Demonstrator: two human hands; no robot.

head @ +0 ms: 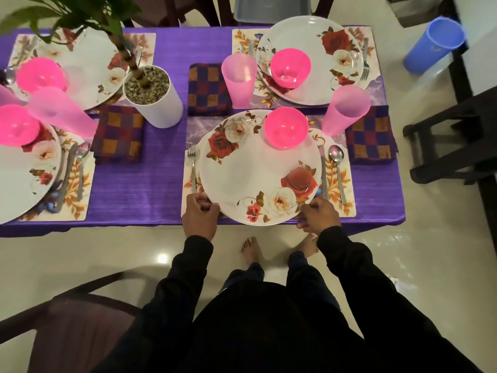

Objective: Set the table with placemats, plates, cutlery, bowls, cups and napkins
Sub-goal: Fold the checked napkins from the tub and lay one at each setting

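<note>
A floral plate (258, 170) lies on the near placemat (347, 208) at the table's front edge. My left hand (200, 212) grips the plate's near left rim, just below the fork (192, 168). My right hand (318, 214) grips its near right rim, next to the knife (324, 179) and spoon (337, 168). A pink bowl (286, 127) sits on the plate's far side. A pink cup (344, 110) and a checked napkin (371, 138) stand to the right. Three more settings with plates, bowls, cups and napkins fill the table.
A white pot with a plant (153, 95) stands mid-table on the purple cloth (139, 184). A blue cup (435, 44) lies off the table at the far right, by a dark chair (451, 146). Another chair (67, 319) is at my near left.
</note>
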